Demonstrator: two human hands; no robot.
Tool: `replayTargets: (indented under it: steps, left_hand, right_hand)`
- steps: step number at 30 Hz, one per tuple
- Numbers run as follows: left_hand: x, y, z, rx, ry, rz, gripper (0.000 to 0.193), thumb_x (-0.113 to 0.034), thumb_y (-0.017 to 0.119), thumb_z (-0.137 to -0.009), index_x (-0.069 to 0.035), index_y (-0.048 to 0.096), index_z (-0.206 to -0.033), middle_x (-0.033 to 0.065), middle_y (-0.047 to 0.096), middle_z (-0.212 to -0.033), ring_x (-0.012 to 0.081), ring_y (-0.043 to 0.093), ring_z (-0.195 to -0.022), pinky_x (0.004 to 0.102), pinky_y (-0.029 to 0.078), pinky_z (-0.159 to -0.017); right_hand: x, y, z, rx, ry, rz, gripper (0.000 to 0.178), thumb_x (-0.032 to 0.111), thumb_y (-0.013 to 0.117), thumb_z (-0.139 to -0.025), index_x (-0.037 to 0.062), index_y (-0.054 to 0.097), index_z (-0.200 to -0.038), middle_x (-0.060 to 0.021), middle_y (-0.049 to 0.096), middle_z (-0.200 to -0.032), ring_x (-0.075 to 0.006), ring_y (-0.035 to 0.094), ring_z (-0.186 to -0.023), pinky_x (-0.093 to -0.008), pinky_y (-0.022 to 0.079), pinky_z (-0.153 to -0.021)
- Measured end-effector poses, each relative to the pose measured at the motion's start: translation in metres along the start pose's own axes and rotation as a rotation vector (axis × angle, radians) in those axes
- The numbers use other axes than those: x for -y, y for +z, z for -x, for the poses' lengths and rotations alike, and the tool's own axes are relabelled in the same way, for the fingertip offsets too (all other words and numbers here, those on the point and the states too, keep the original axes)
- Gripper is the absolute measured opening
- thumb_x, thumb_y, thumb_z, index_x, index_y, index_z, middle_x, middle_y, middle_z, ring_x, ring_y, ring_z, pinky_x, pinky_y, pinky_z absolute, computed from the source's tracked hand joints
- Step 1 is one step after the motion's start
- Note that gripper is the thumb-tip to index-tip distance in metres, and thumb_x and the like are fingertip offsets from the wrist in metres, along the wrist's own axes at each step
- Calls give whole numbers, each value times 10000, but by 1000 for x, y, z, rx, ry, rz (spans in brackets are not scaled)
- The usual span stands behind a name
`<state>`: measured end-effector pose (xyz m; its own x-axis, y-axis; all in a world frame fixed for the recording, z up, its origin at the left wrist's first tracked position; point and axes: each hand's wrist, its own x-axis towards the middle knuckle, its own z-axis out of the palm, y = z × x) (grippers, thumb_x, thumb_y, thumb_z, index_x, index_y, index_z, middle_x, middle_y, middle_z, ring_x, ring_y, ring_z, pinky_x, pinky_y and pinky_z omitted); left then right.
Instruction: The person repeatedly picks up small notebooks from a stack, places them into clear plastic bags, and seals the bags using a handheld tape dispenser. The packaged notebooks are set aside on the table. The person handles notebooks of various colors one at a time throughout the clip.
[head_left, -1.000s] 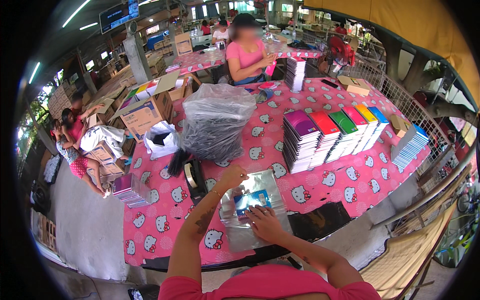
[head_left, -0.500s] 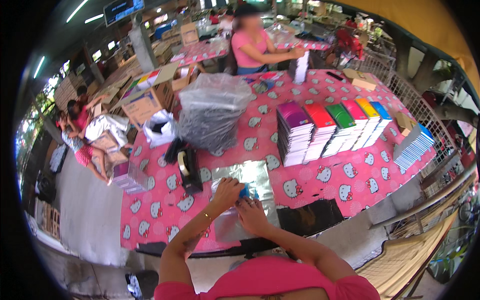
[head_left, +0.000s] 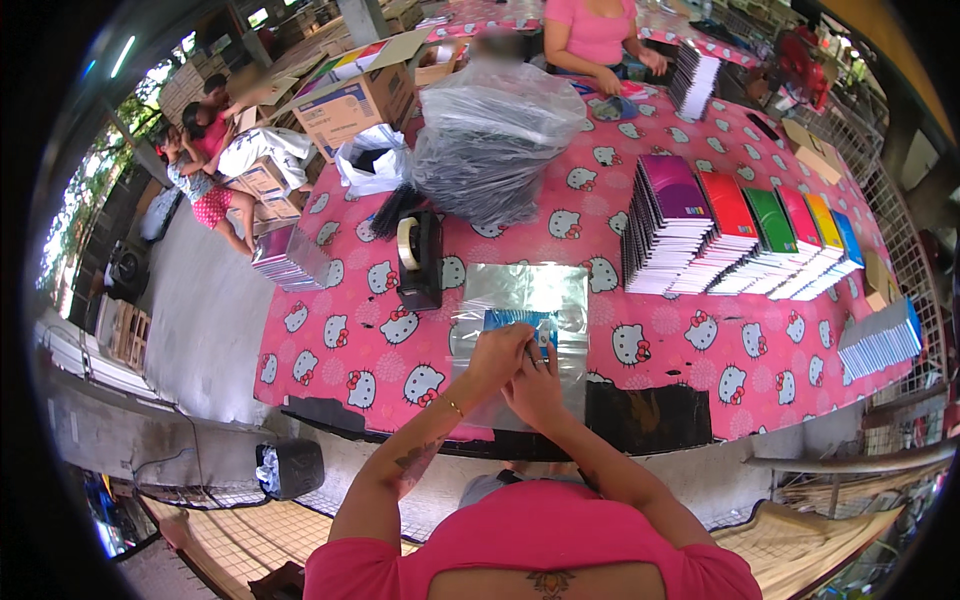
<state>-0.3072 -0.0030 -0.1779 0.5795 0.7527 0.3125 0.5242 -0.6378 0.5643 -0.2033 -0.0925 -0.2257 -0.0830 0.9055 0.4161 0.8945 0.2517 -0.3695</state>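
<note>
A flat blue item with a row of fine pale marks along its far edge lies on a stack of clear plastic bags near the table's front edge; its exact kind is hard to make out. My left hand is closed at its near side, fingers bent together. Just right of that, my right hand touches the left one, its fingertips closed on the item's right end. Both hands cover much of it. A black tape dispenser with a pale roll stands to the left of the bags.
Stacks of coloured spiral notebooks stand at the right. A big plastic bag of dark goods, a white bag and an open carton are farther back. Across the table stands a person in pink.
My view has tilted down and shifted. The hands remain together on the blue item, and more of it shows. The person opposite has let go of the notebook stack.
</note>
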Motion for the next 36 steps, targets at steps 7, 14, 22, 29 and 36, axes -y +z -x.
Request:
replayTargets:
  steps: [7,14,22,29,36]
  left_hand:
    - [6,5,4,-20,96,32,249,-124,620,-906,-14,641,-1128,220,686,-1065,383,659,-1030,451,547,-859]
    - [3,13,22,-93,82,-68,356,-140,612,-907,43,585,-1212,251,625,-1237,428,589,-1175,464,459,-1042]
    - [113,-52,61,-513,-304,-240,375,-208,639,-915,54,623,-1184,258,650,-1129,396,607,-1065,461,466,-945]
    - [170,-114,4,-416,-776,823,163,-208,732,-861,-56,719,-918,-20,629,-717,55,527,-579,191,358,-489]
    - [157,-55,41,-728,-810,837,147,-179,717,-849,-33,727,-853,61,683,-692,122,620,-600,276,430,-520]
  right_hand:
    - [-16,-15,-4,-61,259,-543,687,157,645,-827,39,384,-1451,-172,372,-1497,-323,293,-1450,-562,191,-1173]
    - [-43,-39,-10,106,-73,258,447,193,598,-895,71,563,-1324,-45,543,-1371,-201,516,-1278,-430,388,-1024]
    - [-44,-42,-12,63,-119,207,431,298,648,-886,83,619,-1258,-55,604,-1292,-224,582,-1162,-445,391,-990]
    - [-39,-45,-13,28,-131,159,415,238,704,-822,98,647,-1210,-25,635,-1166,-238,604,-1092,-435,409,-942]
    - [-41,-48,-12,-28,-163,159,401,241,718,-803,114,661,-1179,-16,647,-1119,-221,607,-1086,-424,412,-920]
